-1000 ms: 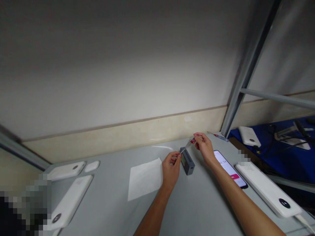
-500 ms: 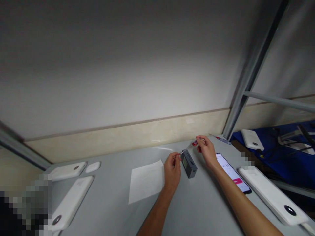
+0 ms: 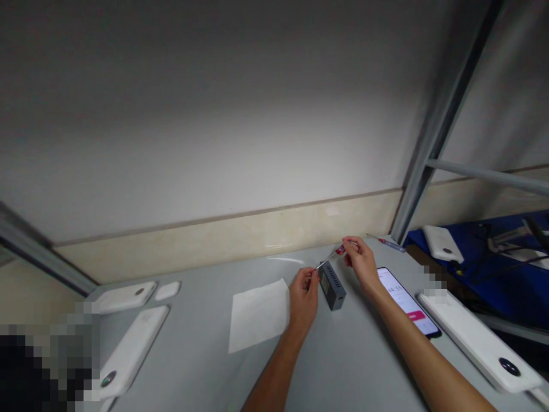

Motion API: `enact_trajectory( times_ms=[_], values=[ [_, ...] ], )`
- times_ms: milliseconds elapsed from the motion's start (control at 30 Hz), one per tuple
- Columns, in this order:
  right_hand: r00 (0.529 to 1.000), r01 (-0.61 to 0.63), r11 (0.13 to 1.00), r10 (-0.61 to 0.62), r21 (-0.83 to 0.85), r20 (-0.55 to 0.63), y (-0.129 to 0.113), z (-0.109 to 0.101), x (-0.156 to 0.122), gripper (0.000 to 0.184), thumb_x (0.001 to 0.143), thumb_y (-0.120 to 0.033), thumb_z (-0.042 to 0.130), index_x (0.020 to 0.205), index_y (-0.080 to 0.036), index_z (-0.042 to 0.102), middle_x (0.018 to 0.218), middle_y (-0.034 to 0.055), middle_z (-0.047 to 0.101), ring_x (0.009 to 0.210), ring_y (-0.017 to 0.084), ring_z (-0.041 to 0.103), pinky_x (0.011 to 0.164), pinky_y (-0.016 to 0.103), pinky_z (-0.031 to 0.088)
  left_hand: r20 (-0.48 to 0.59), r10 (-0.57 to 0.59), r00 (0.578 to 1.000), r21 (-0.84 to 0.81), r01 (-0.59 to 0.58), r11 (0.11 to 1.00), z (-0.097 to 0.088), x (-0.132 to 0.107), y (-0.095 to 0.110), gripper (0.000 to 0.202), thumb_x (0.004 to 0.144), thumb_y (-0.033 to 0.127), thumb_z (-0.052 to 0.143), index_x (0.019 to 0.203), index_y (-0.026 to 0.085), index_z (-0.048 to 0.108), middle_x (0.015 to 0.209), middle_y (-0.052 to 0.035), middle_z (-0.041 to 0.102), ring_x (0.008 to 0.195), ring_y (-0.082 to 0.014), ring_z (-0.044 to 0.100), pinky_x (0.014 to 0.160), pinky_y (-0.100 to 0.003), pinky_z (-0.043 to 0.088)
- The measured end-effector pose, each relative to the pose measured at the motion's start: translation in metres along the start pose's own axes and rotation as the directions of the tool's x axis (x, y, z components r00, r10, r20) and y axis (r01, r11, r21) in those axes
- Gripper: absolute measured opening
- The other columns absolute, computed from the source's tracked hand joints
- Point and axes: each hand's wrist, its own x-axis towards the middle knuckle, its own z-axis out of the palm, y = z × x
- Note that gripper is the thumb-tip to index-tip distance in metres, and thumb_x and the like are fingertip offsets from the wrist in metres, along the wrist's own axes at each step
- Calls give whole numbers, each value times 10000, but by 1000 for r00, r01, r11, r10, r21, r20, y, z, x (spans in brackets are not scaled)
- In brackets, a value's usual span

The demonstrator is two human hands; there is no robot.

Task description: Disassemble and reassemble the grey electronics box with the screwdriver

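so the right hand [image 3: 361,264] has its grip closed on a red-handled screwdriver [image 3: 340,250], shaft slanting down to the left hand [image 3: 303,303], which is curled right at the tip (can't tell if that grip is closed on anything, too small). small gray vented box [image 3: 333,287] is on the table [image 3: 197,349] just right of the left hand, white paper [image 3: 258,317] on its other side.

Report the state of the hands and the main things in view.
Tool: held, slanted
Left hand: fingertips pinched at the tool's tip
Right hand: holding the tool's handle end
Grey box: on the table, vents up
Phone: face up, screen lit
Paper: lying flat
Second tool: lying unheld
White device at right: cable attached
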Motion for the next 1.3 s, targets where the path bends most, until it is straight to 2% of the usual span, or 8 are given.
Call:
enact_trajectory(
  times_ms=[233, 467, 633, 900, 1133, 1300],
  values=[
    [1000, 17, 1000, -17, 3, 2, -4, 0, -1, 440, 727, -582, 768, 932, -213, 643, 584, -42, 602, 455, 135, 441, 447, 273, 303, -16, 41, 999, 18, -40, 999, -2, -1, 3, 367, 942, 550, 605, 953, 190, 677, 795, -33, 662, 741, -163, 613, 655, -246, 481],
    [996, 82, 996, -80, -47, 37, -7, 1, -3, 398, 810, -568, 719, 976, -215, 639, 610, -43, 597, 474, 128, 437, 456, 266, 315, -9, 70, 997, 28, -70, 997, -2, -3, 8, 362, 938, 546, 607, 918, 190, 666, 721, 1, 605, 650, -134, 549, 606, -225, 432],
    [985, 170, 980, -167, -104, 33, -8, 1, -7, 379, 845, -559, 694, 999, -216, 642, 633, -42, 566, 535, 141, 478, 495, 265, 339, -21, 105, 994, 60, -104, 993, -3, -4, 8, 330, 947, 510, 596, 896, 189, 657, 707, 6, 601, 651, -135, 554, 625, -227, 440],
    [978, 206, 967, -207, -151, 10, -7, 4, -9, 378, 857, -563, 684, 999, -215, 642, 674, -25, 576, 622, 170, 552, 568, 283, 414, -12, 129, 992, 115, -127, 985, -2, -6, 10, 274, 952, 417, 573, 821, 187, 644, 710, 5, 593, 671, -136, 563, 633, -224, 426],
    [985, 175, 976, -171, -130, 36, -3, 3, -5, 421, 833, -585, 716, 997, -202, 655, 643, -31, 565, 579, 158, 507, 530, 273, 366, -18, 121, 993, 113, -118, 987, -2, -5, 10, 299, 947, 449, 588, 819, 185, 648, 674, 14, 575, 636, -130, 544, 596, -221, 412],
    [979, 195, 972, -183, -132, 94, -12, 4, -9, 460, 854, -582, 690, 1115, -203, 685, 695, -30, 564, 513, 119, 404, 474, 263, 292, -6, 114, 994, 113, -112, 987, -1, -5, 11, 293, 940, 457, 601, 829, 190, 644, 671, 12, 575, 633, -133, 544, 595, -223, 413]
  ],
)
